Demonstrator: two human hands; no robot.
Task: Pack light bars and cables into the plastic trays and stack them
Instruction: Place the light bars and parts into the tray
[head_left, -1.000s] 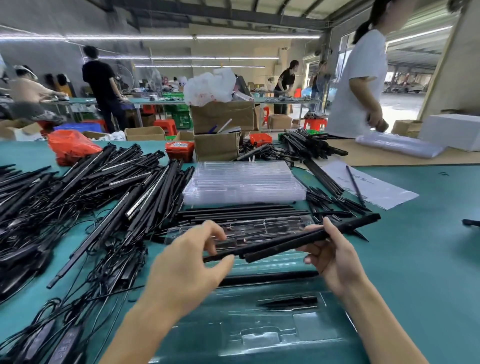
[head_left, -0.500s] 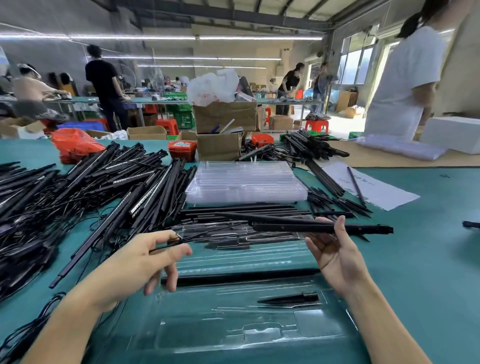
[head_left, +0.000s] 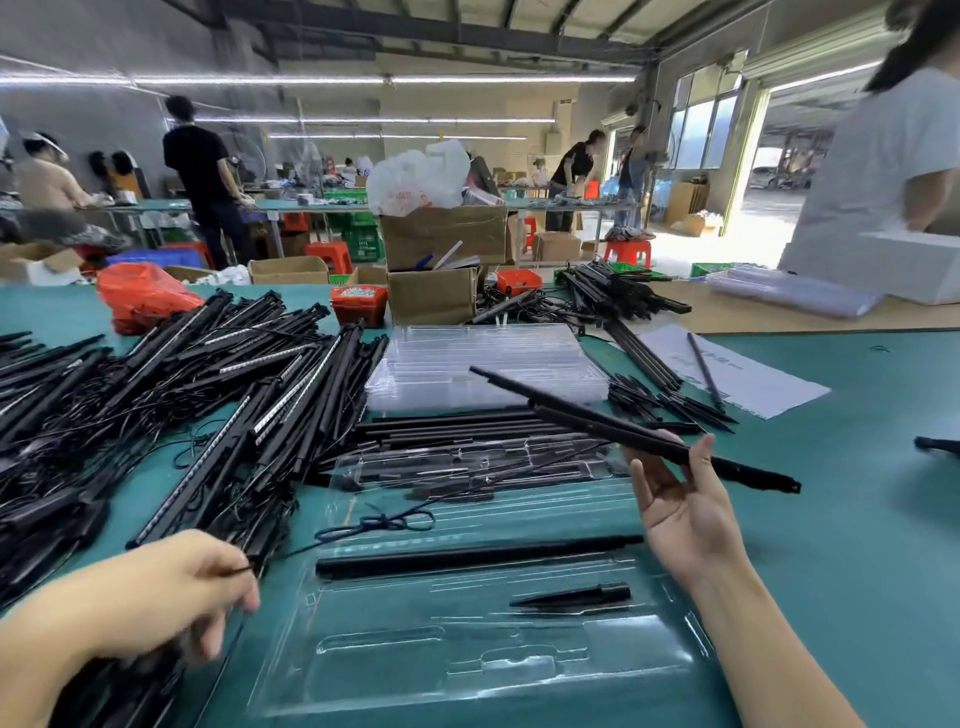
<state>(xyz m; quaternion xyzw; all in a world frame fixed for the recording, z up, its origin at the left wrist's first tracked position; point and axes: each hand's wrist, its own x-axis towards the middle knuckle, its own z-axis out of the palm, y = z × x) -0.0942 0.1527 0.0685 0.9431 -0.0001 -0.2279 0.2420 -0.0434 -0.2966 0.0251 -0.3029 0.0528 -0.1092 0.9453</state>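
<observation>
Two light bars (head_left: 613, 426) pinched in right hand (head_left: 685, 509) at centre right, above clear tray (head_left: 467, 660); left hand (head_left: 171, 592) lower left pinching thin black cable (head_left: 374, 522).

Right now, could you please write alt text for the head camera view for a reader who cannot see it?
A person's right hand holds two black light bars above a clear plastic tray on a green table, while the left hand pinches a thin black cable. One bar and a black spike lie in the tray.
</observation>
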